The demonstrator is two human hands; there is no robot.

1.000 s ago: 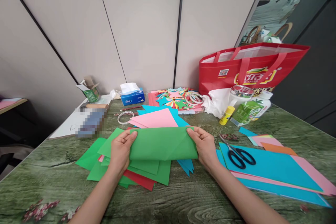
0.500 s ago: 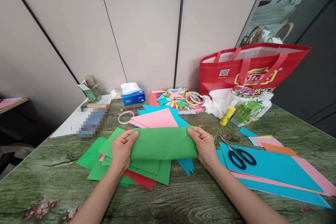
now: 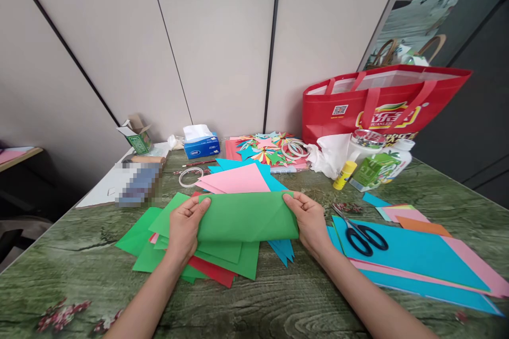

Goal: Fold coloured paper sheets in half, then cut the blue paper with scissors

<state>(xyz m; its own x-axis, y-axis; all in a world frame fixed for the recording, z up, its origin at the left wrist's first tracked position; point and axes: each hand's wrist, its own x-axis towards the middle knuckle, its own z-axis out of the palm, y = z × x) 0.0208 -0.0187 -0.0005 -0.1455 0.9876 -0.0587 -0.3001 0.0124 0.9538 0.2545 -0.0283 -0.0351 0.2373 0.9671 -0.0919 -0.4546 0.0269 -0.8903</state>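
Observation:
A folded green sheet of paper (image 3: 246, 217) is held up just above the table between both hands. My left hand (image 3: 184, 228) pinches its left edge, thumb on top. On the other side my right hand (image 3: 310, 221) pinches the right edge the same way. Under the sheet lies a loose pile of green and red paper pieces (image 3: 214, 259). Pink and blue sheets (image 3: 238, 179) lie just behind it.
Black scissors (image 3: 361, 235) rest on large blue and pink sheets (image 3: 417, 254) at the right. Farther back stand a yellow glue stick (image 3: 343, 175), a green-labelled bottle (image 3: 377, 167), a red shopping bag (image 3: 382, 103), paper flowers (image 3: 266, 149), a tissue box (image 3: 201, 144) and a tape ring (image 3: 190, 176).

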